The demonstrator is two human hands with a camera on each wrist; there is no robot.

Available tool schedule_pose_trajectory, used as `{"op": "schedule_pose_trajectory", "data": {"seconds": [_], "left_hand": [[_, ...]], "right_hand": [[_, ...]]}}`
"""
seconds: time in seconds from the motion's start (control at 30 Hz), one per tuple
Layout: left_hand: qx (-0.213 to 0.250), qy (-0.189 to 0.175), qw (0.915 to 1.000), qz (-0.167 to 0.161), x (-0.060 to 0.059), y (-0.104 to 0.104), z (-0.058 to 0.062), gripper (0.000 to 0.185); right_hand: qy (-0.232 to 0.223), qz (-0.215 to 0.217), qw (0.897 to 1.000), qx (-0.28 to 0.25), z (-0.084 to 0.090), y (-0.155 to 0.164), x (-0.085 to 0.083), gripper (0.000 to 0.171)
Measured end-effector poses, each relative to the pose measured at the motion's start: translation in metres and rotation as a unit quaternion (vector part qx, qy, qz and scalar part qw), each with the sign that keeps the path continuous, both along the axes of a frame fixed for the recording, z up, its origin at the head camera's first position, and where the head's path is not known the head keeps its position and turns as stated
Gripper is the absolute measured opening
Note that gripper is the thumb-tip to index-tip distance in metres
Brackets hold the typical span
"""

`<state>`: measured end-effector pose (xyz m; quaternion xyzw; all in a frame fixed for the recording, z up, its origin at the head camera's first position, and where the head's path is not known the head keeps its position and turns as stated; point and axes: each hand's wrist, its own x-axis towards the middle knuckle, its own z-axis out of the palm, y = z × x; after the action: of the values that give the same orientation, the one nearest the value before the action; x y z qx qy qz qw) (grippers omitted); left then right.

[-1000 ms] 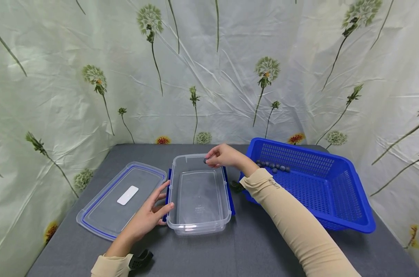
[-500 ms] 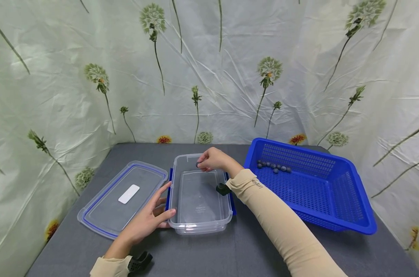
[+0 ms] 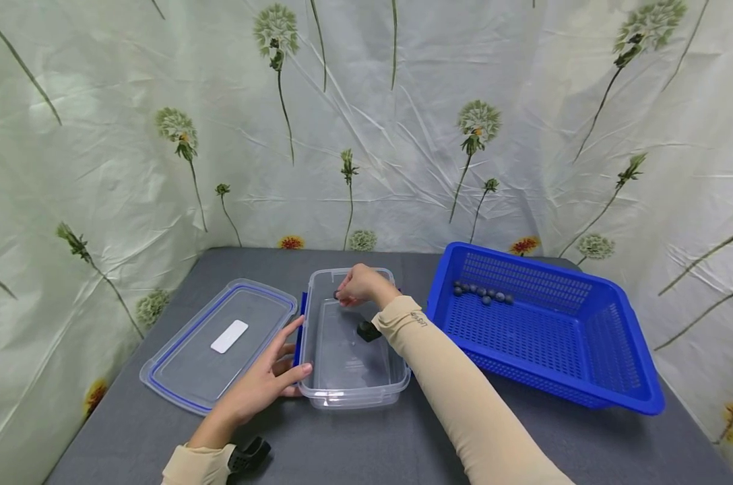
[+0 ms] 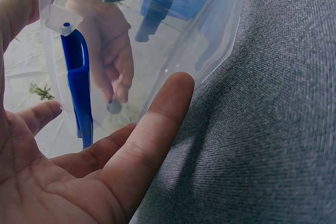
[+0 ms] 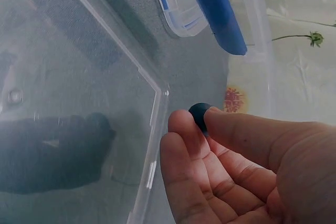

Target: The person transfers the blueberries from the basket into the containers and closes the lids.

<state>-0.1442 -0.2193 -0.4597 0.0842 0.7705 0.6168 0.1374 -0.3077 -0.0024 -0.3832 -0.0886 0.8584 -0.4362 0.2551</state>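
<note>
A clear plastic food container [image 3: 354, 397] with blue side clips stands at the middle of the table. Down inside its far end, my right hand [image 3: 359, 285] pinches a single blueberry [image 5: 198, 115] between thumb and fingertips. Through the see-through wall, the left wrist view shows that same blueberry [image 4: 114, 106] hanging below the fingers. My left hand [image 3: 260, 384] rests against the container's left side, fingers spread around the blue clip [image 4: 77, 77] and thumb near the front corner. Several more blueberries [image 3: 486, 300] lie in the blue basket [image 3: 548, 397] at the right.
The container's lid [image 3: 178, 384], with a blue seal and a white label, lies flat at the left beside the left hand. Grey cloth [image 3: 342, 451] covers the table. A floral curtain [image 3: 403, 168] hangs behind it.
My right hand has moved left and down from the container's far right rim into its far end, still pinching the blueberry. The left hand stays against the container's side.
</note>
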Motion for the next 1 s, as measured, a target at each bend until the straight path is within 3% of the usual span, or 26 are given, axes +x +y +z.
{"op": "schedule_pose_trajectory", "data": {"seconds": [0.33,1.0], "left_hand": [[-0.003,0.002,1.0,-0.002,-0.001,0.002,0.0,0.084],[-0.006,-0.005,0.9999,0.007,0.0,0.001,0.0,0.085]], "right_hand": [[0.009,0.009,1.0,0.0,0.001,0.0,0.004,0.02],[-0.003,0.02,0.998,-0.056,0.022,0.036,-0.005,0.033]]}}
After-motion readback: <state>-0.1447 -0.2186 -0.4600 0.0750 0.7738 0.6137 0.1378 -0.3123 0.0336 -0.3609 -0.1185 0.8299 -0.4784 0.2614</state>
